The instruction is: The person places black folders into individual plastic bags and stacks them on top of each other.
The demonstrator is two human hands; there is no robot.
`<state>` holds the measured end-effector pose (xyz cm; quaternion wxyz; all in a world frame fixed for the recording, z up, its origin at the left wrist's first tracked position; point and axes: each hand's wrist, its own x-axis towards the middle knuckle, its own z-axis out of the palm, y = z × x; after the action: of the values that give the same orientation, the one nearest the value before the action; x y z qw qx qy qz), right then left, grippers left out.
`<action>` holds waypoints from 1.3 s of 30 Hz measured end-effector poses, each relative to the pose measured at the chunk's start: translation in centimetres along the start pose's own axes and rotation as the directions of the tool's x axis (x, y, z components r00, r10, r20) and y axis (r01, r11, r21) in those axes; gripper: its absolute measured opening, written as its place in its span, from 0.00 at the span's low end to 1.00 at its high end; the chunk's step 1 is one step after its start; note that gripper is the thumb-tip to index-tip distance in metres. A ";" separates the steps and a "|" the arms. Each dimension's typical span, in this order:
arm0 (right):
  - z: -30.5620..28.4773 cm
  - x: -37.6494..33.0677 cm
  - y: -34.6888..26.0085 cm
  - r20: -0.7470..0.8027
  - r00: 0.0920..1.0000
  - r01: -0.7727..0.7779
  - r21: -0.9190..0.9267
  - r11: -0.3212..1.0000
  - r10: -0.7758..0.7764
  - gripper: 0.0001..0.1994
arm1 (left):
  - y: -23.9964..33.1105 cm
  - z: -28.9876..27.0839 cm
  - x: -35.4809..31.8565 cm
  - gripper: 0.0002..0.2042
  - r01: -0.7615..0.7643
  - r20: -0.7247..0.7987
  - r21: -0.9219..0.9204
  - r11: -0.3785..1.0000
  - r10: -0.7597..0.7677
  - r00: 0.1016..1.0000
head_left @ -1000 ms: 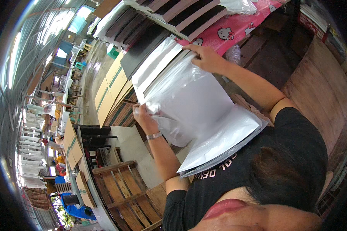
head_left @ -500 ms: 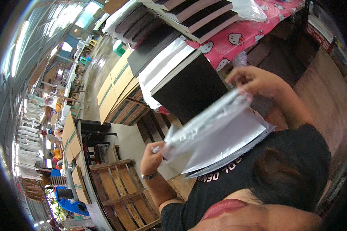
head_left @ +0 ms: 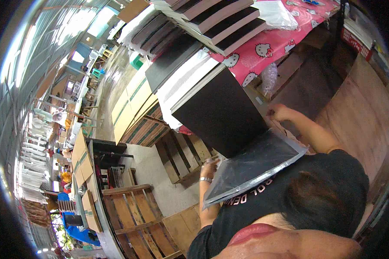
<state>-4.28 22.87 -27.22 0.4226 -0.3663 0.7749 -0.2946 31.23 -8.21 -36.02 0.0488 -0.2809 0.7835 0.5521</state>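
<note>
A large black-covered flat block (head_left: 220,110), like a thick book with pale page edges, lies at the near corner of the table. A clear plastic bag (head_left: 259,162) spreads from its near edge toward my chest, its shiny rim curving along my shirt. My left hand (head_left: 209,167), a metal band at the wrist, is closed at the bag's left corner, its fingers slightly blurred. Beyond the bag's right corner, my right hand (head_left: 283,113) has its fingers curled near the block's right side. Anything in those fingers is too small to make out.
Stacks of black-covered books (head_left: 220,26) and plastic-wrapped ones (head_left: 149,32) stand farther back on the pink patterned tablecloth (head_left: 250,56). Flat cartons (head_left: 132,97) sit left of the table. Wooden pallets (head_left: 138,211) lie at lower left. A red crate (head_left: 354,45) stands at far right.
My hands have lowered the raised plastic edge; the left moved right and nearer the block, the right moved slightly down. The bag looked pale and now looks dark and see-through.
</note>
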 end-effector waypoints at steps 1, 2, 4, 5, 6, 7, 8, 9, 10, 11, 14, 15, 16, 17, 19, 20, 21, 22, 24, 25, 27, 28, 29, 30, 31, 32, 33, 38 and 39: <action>-1.0 -2.3 -4.6 0.123 0.981 0.123 0.205 0.971 -0.150 0.17 | -0.2 -1.4 -1.4 0.15 0.168 -0.102 -0.258 0.951 -0.200 0.974; -2.1 -4.9 -7.1 0.178 0.949 0.169 0.413 0.895 -0.262 0.17 | 4.4 -1.7 -2.4 0.16 0.071 -0.114 -0.516 0.853 -0.150 0.982; -2.0 -7.4 -10.2 0.436 0.738 0.276 0.502 0.820 -0.515 0.19 | 14.3 -3.7 -6.3 0.16 -0.107 -0.171 -0.481 0.870 0.027 0.985; -0.7 -7.4 -9.9 0.502 0.715 0.297 0.411 0.862 -0.486 0.19 | 17.2 -4.4 -7.3 0.16 -0.178 -0.174 -0.463 0.868 0.108 0.979; 1.6 -6.4 -8.8 0.563 0.690 0.323 0.322 0.890 -0.454 0.20 | 19.3 -4.7 -8.0 0.17 -0.245 -0.176 -0.438 0.865 0.185 0.967; 3.4 -5.1 -7.9 0.615 0.671 0.346 0.234 0.909 -0.414 0.21 | 21.0 -4.4 -8.1 0.18 -0.276 -0.159 -0.440 0.854 0.228 0.961; 4.5 -3.7 -7.1 0.608 0.734 0.382 -0.001 0.924 -0.303 0.22 | 22.5 -3.7 -7.9 0.19 -0.337 -0.125 -0.391 0.856 0.314 0.941; 5.3 -2.2 -6.2 0.563 0.804 0.383 -0.243 0.891 -0.193 0.22 | 23.9 -2.6 -7.3 0.19 -0.404 -0.081 -0.345 0.847 0.402 0.912; 5.4 -1.1 -6.1 0.494 0.864 0.364 -0.475 0.801 -0.100 0.23 | 25.3 -1.7 -6.8 0.20 -0.477 -0.047 -0.297 0.827 0.486 0.873; 5.0 -1.0 -8.7 0.364 0.830 0.494 -0.131 0.860 -0.422 0.26 | 26.6 -0.7 -6.9 0.21 -0.507 -0.040 -0.298 0.809 0.520 0.853; 3.7 -2.8 -17.7 -0.077 0.548 0.649 0.667 0.366 -0.833 0.37 | 29.3 2.5 -6.1 0.22 -0.516 0.005 -0.559 0.649 0.625 0.781; 2.9 -3.2 -19.2 -0.060 0.601 0.636 0.639 0.433 -0.797 0.37 | 30.0 2.9 -5.7 0.24 -0.510 -0.028 -0.685 0.520 0.681 0.732; 1.8 -3.6 -20.1 -0.045 0.650 0.620 0.608 0.495 -0.759 0.36 | 30.8 3.1 -5.5 0.26 -0.487 -0.074 -0.788 0.376 0.728 0.682; 0.3 -4.2 -20.5 -0.041 0.695 0.609 0.564 0.558 -0.717 0.35 | 31.2 2.8 -5.4 0.28 -0.493 -0.116 -0.803 0.334 0.724 0.680; -2.5 -5.1 -20.8 -0.171 0.747 0.633 0.478 0.609 -0.642 0.33 | 31.9 1.4 -5.8 0.32 -0.481 -0.185 -0.834 0.270 0.684 0.705; -3.7 -5.0 -20.5 -0.228 0.756 0.638 0.468 0.612 -0.614 0.36 | 31.8 0.6 -5.6 0.35 -0.482 -0.190 -0.832 0.274 0.675 0.713; -3.4 -5.5 -21.1 -0.240 0.730 0.660 0.492 0.568 -0.640 0.38 | 32.1 0.2 -5.8 0.37 -0.499 -0.220 -0.826 0.263 0.665 0.714; -2.8 -5.8 -21.4 -0.263 0.710 0.676 0.515 0.527 -0.654 0.41 | 32.5 0.1 -5.7 0.39 -0.503 -0.236 -0.826 0.254 0.655 0.718; 0.1 -4.3 -21.3 -0.133 0.631 0.718 0.473 0.510 -0.765 0.45 | 34.1 1.0 -6.0 0.44 -0.537 -0.268 -0.807 0.247 0.656 0.705; 1.0 -5.1 -22.4 -0.027 0.680 0.636 0.517 0.572 -0.732 0.45 | 34.4 1.0 -5.9 0.43 -0.553 -0.274 -0.793 0.256 0.662 0.698; 1.1 -5.0 -23.3 -0.148 0.752 0.620 0.491 0.613 -0.642 0.30 | 34.0 0.3 -5.6 0.43 -0.586 -0.293 -0.769 0.257 0.673 0.680; 0.2 -4.9 -23.6 -0.279 0.716 0.686 0.453 0.569 -0.640 0.24 | 33.6 -0.4 -5.5 0.43 -0.595 -0.301 -0.764 0.249 0.678 0.671; -1.4 -5.2 -23.7 -0.343 0.734 0.679 0.351 0.644 -0.587 0.16 | 33.3 -1.1 -5.6 0.41 -0.554 -0.299 -0.798 0.237 0.643 0.706; -2.3 -4.8 -23.7 -0.358 0.688 0.723 0.413 0.554 -0.631 0.17 | 33.2 -1.3 -5.6 0.40 -0.545 -0.292 -0.797 0.260 0.625 0.724; -2.3 -4.7 -23.8 -0.387 0.651 0.759 0.316 0.570 -0.653 0.15 | 33.2 -1.5 -5.5 0.39 -0.536 -0.285 -0.796 0.281 0.607 0.741; -2.3 -4.6 -24.0 -0.410 0.612 0.785 0.215 0.580 -0.676 0.13 | 33.2 -1.5 -5.5 0.38 -0.527 -0.279 -0.794 0.303 0.589 0.759; -2.2 -5.0 -24.5 -0.359 0.646 0.760 0.216 0.613 -0.674 0.11 | 33.5 -1.3 -5.1 0.34 -0.518 -0.263 -0.803 0.296 0.603 0.753; -2.5 -3.1 -23.4 -0.445 0.683 0.706 0.198 0.680 -0.579 0.04 | 33.6 -0.1 -4.0 0.26 -0.624 -0.437 -0.582 0.521 0.447 0.780; -2.3 -2.7 -22.9 -0.443 0.699 0.703 0.281 0.654 -0.561 0.03 | 32.9 0.1 -3.5 0.25 -0.625 -0.440 -0.558 0.545 0.444 0.780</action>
<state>2.06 12.60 -7.43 0.2303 -0.4612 0.5672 -0.6424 17.88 0.87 -7.20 -0.3270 -0.0901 0.5730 0.7461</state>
